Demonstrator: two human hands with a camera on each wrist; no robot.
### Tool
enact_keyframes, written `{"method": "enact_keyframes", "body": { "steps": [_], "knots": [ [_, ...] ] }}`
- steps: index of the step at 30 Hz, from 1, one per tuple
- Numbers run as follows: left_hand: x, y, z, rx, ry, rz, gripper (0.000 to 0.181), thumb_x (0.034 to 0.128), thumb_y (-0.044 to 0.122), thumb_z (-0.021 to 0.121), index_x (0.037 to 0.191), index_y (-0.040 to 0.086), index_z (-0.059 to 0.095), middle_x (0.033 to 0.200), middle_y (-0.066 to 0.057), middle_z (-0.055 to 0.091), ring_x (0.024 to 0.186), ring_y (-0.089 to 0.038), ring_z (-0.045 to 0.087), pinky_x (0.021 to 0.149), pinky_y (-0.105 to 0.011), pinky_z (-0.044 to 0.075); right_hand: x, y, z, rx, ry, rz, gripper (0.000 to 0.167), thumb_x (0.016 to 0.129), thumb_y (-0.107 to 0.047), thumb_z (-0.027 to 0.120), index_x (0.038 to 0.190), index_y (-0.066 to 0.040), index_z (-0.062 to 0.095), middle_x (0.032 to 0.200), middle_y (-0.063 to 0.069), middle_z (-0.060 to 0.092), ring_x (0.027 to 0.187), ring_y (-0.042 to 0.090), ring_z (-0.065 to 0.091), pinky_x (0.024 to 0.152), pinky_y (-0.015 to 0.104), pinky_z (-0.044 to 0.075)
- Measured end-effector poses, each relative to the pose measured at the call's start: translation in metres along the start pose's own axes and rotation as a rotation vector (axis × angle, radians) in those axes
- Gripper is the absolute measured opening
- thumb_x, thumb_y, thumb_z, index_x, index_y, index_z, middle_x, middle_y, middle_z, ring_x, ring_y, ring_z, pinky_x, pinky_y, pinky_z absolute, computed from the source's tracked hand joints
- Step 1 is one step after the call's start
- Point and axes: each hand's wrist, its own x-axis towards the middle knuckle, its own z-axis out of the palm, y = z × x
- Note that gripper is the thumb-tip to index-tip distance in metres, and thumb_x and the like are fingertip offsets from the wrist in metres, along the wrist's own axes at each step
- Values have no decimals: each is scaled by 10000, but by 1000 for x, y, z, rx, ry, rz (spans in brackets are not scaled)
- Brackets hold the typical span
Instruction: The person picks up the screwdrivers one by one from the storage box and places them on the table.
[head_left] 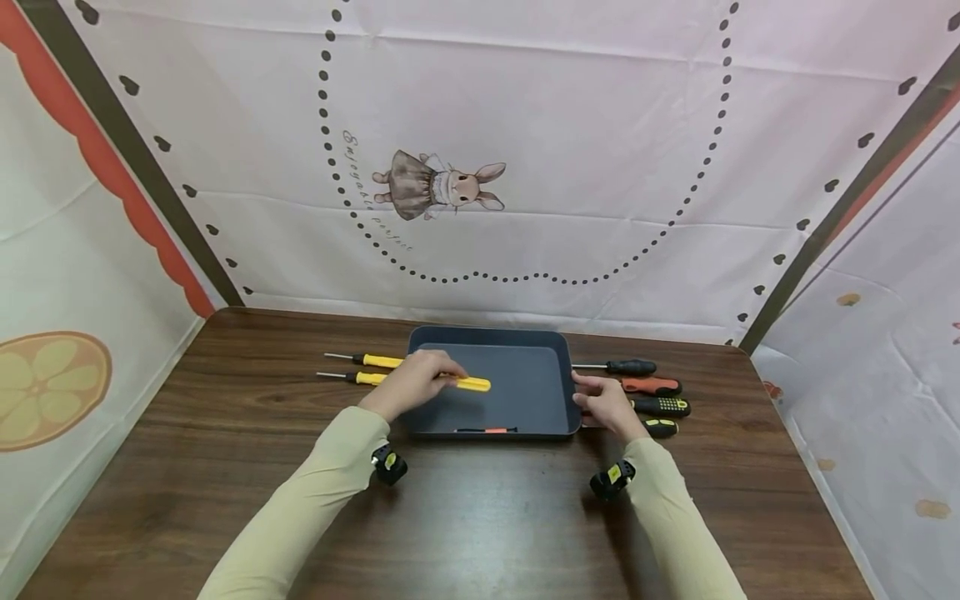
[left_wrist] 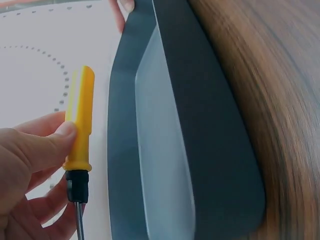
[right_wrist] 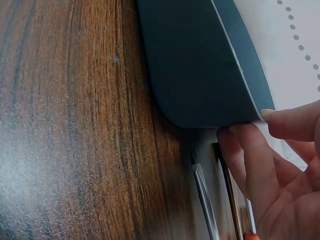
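Note:
My left hand (head_left: 416, 379) pinches a screwdriver by its yellow handle (head_left: 474, 384), held over the left part of a dark grey tray (head_left: 491, 336). In the left wrist view the screwdriver (left_wrist: 80, 125) shows a black collar and a metal shaft pointing down past the fingers. My right hand (head_left: 603, 404) grips the tray's right wall, thumb on the rim and fingers against the outside, as the right wrist view shows at the tray's wall (right_wrist: 200, 75). A small screwdriver with a red and black handle (head_left: 495, 430) lies inside the tray along the near wall.
Two yellow-handled screwdrivers, an upper one (head_left: 381, 361) and a lower one (head_left: 369, 378), lie left of the tray. Several more lie to its right, with black (head_left: 632, 367), orange-red (head_left: 651, 385) and black-and-yellow (head_left: 662, 407) handles. A printed cloth (head_left: 562, 167) hangs behind the wooden table (head_left: 487, 517).

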Motion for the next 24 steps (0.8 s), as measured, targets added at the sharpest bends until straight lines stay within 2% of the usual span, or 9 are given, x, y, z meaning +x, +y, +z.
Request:
{"method": "enact_keyframes", "body": {
  "steps": [8, 11, 14, 20, 24],
  "knots": [
    [-17, -21, -19, -5, 77, -22, 168, 811, 41, 648, 959, 91, 712, 907, -19, 661, 817, -151, 602, 698, -305, 492, -2, -1, -1, 10, -10, -3, 471, 884, -35, 544, 1335, -137, 457, 1181, 223, 549, 822, 152, 611, 597, 301, 521],
    [-25, -28, -25, -15, 85, -39, 173, 809, 33, 645, 964, 80, 707, 919, -36, 657, 794, -152, 602, 664, -285, 494, -3, -1, -2, 11, -14, -7, 476, 884, -32, 540, 1341, -134, 449, 1202, 224, 536, 849, 158, 603, 597, 302, 519],
    [-33, -36, -28, -18, 94, -66, 177, 807, 18, 642, 964, 70, 705, 915, -51, 654, 774, -155, 601, 640, -273, 494, -4, -1, -2, 8, -15, -15, 478, 889, -33, 533, 1346, -132, 439, 1216, 227, 524, 868, 164, 599, 603, 304, 518],
    [-49, -56, -33, 16, 180, -110, 181, 792, -12, 648, 947, 58, 710, 918, -79, 665, 817, -220, 615, 680, -342, 503, -4, 1, 0, 22, -20, -26, 477, 896, -33, 524, 1352, -135, 430, 1229, 230, 510, 910, 204, 612, 651, 321, 523],
    [-59, -70, -36, 43, 211, -137, 172, 797, -11, 643, 944, 49, 708, 914, -94, 665, 835, -253, 615, 704, -382, 499, -3, 1, 0, 14, -19, -24, 474, 899, -43, 525, 1352, -143, 431, 1238, 225, 505, 952, 226, 603, 663, 326, 522]
  ]
}}
